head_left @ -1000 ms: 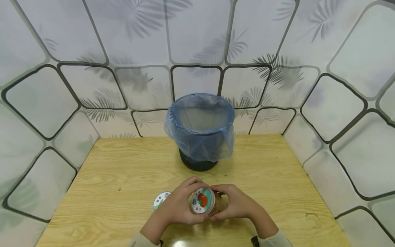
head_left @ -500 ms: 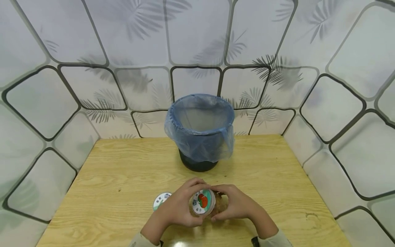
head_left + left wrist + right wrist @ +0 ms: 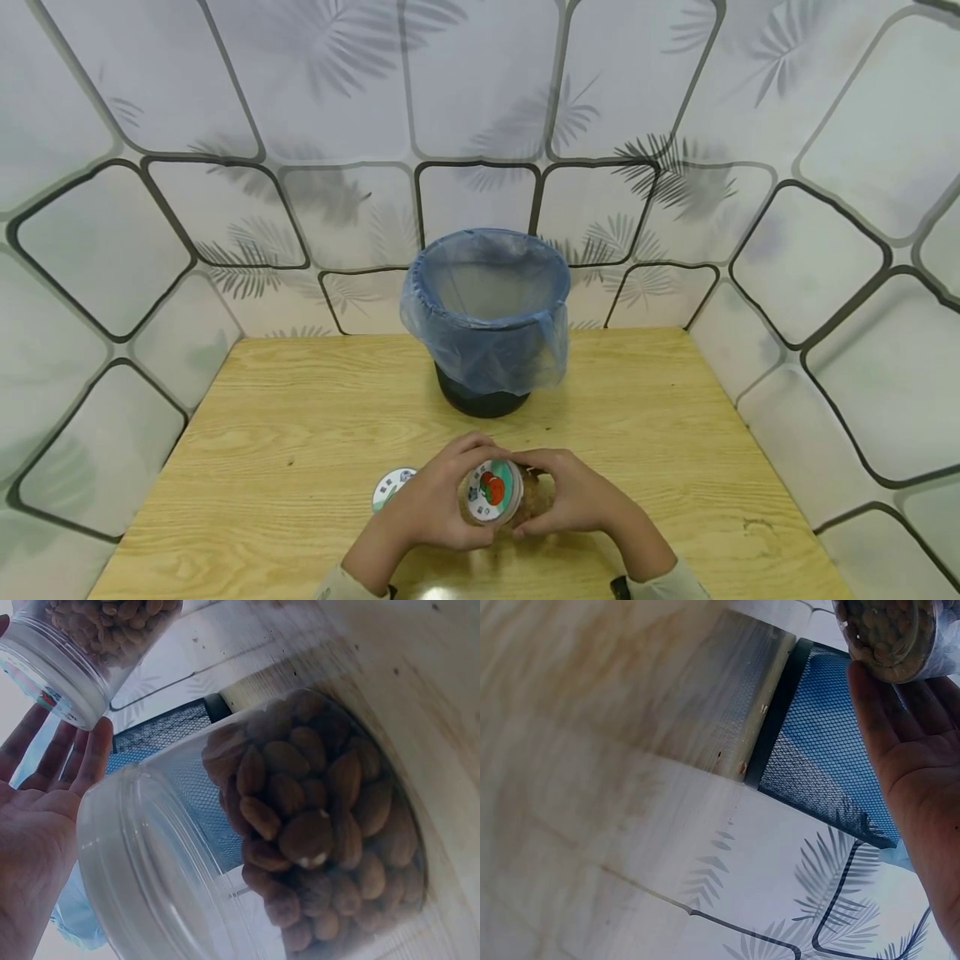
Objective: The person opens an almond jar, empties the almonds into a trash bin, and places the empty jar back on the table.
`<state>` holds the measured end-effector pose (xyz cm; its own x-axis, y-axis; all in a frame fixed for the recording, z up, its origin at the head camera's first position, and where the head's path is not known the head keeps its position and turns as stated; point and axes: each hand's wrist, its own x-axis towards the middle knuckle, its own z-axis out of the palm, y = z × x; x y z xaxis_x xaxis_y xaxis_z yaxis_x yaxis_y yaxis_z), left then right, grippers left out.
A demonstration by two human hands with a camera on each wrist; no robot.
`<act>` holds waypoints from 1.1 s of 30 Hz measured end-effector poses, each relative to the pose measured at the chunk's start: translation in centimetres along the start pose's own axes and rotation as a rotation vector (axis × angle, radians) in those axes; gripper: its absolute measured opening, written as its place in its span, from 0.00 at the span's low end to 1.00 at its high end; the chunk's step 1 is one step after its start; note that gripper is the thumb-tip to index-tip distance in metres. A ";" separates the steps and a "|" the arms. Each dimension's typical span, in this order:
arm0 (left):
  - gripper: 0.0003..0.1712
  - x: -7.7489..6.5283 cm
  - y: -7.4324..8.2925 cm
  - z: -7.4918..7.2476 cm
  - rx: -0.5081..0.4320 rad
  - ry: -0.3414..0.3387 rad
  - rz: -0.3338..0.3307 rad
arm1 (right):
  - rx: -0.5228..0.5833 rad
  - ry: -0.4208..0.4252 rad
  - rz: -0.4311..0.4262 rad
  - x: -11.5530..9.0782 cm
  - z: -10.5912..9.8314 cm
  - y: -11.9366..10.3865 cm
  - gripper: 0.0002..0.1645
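Wood table (image 3: 300, 417) spread under your hands; lined bin (image 3: 483, 400) stood beyond them. Your left hand (image 3: 442, 492) and right hand (image 3: 581, 496) both gripped the tilted nut jar (image 3: 502, 492) between them; second jar (image 3: 390, 485) sat just left of your left hand.

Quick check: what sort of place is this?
Probably a small staged work booth: a wood-grain table, leaf-patterned walls around three sides, and a bag-lined mesh bin on the tabletop.

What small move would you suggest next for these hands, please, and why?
Perhaps the left hand could turn the lid while the right hand steadies the tilted jar: the lid is on, with the left hand at it and the right gripping the jar.
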<state>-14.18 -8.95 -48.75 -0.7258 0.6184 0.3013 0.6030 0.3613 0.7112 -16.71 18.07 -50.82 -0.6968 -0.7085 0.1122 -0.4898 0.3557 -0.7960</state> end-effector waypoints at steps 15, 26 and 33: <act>0.42 -0.1 -0.3 0.1 -0.026 0.028 -0.028 | -0.008 0.000 0.009 0.2 -0.1 -0.1 0.48; 0.41 -0.1 -0.4 0.3 -0.032 0.058 -0.046 | -0.024 0.000 0.007 0.2 -0.1 -0.3 0.47; 0.41 -0.1 -0.5 0.3 -0.036 0.061 -0.052 | -0.023 0.003 0.006 0.2 -0.2 -0.3 0.48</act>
<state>-14.33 -8.96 -49.33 -0.7756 0.5551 0.3004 0.5521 0.3659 0.7492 -16.81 17.95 -50.44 -0.7013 -0.7044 0.1096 -0.4978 0.3738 -0.7826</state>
